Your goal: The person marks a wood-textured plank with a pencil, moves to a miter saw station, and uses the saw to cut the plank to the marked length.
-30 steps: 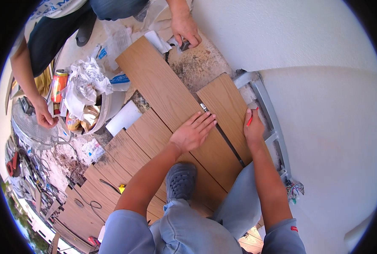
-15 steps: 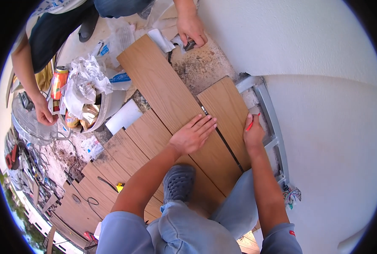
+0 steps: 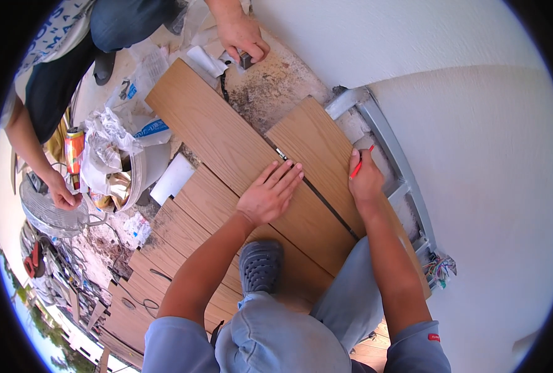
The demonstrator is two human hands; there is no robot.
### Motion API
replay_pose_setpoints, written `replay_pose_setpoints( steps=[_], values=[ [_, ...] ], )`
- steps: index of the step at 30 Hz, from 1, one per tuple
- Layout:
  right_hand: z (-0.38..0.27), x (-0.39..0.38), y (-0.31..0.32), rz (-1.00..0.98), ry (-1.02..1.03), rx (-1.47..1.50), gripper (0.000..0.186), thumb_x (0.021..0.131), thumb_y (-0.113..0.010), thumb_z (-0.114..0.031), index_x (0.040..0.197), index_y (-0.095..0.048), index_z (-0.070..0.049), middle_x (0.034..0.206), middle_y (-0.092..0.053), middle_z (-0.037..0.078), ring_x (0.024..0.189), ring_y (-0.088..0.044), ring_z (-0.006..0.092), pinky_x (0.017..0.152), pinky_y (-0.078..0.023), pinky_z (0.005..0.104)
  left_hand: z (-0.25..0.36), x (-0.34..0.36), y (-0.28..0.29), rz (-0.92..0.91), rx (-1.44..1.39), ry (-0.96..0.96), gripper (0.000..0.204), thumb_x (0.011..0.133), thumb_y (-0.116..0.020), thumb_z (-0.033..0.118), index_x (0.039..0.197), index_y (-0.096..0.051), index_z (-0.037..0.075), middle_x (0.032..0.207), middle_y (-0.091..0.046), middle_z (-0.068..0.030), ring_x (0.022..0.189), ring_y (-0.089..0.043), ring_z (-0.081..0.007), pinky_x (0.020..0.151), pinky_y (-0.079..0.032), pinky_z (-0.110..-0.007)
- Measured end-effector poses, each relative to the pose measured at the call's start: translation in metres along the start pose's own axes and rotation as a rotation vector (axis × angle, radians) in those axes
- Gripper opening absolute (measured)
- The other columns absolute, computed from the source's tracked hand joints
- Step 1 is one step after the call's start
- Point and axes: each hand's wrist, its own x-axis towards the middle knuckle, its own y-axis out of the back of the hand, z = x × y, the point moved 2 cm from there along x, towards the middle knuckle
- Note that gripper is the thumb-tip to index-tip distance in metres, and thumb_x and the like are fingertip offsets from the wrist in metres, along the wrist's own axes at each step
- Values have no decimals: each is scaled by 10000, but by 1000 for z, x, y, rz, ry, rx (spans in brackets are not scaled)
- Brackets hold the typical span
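My left hand [image 3: 271, 193] lies flat, fingers stretched, on a long brown wood-grain plank [image 3: 208, 118] that reaches farther out than the planks to its left. Along that plank's right side runs a narrow dark gap, with a small shiny metal piece [image 3: 281, 153] in it. A shorter plank [image 3: 317, 146] lies right of the gap. At this plank's right edge, my right hand [image 3: 368, 180] is closed around a red pencil [image 3: 359, 164], which sticks up past the thumb. The pencil's lower end is partly hidden by the fingers.
A grey metal frame [image 3: 388, 137] runs beside the white wall [image 3: 469, 155]. Loose wires [image 3: 439, 270] stick out at its lower end. Far left, a co-worker's hand [image 3: 242, 38] holds a small dark block. A rubbish-filled bucket [image 3: 155, 165] and a fan [image 3: 52, 208] stand left.
The view has shifted and turned slightly. The co-worker's hand has lifted the dark block a little. My left hand stays flat on the long plank, and my right keeps the pencil at the shorter plank's edge.
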Motion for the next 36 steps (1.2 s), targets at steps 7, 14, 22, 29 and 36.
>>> replay_pose_setpoints(
  steps=[7,14,22,29,36],
  values=[
    [1,1,1,21,25,21,284,1030,-556,-359,920,-609,-102,734,-696,150,662,-678,372,598,-522,491,1,2,3,-18,7,5,564,926,-608,224,1464,-521,76,1583,-439,-70,1480,-377,-255,1243,-255,-451],
    [9,4,-8,67,46,19,272,1020,-576,-353,928,-630,-103,733,-694,162,662,-676,382,609,-528,490,1,5,4,-33,-33,22,574,920,-612,211,1469,-515,71,1591,-431,-67,1475,-384,-256,1241,-256,-455],
    [6,7,-2,32,42,62,243,1022,-586,-316,937,-638,-95,747,-694,165,672,-678,384,612,-532,467,-3,4,5,-36,-53,11,575,915,-619,215,1460,-522,57,1602,-417,-84,1478,-382,-266,1237,-263,-460],
    [5,9,2,72,59,63,203,1012,-605,-276,930,-655,-97,736,-688,158,655,-674,373,587,-530,445,-2,4,7,-105,-49,-22,596,920,-614,245,1470,-511,43,1607,-410,-95,1495,-360,-283,1244,-246,-477],
    [5,9,0,79,62,98,183,1006,-596,-241,944,-678,-90,736,-677,178,647,-669,382,585,-526,440,-6,3,4,-94,-49,-26,587,905,-619,254,1451,-544,52,1609,-410,-95,1498,-356,-295,1244,-245,-485]
  ],
)
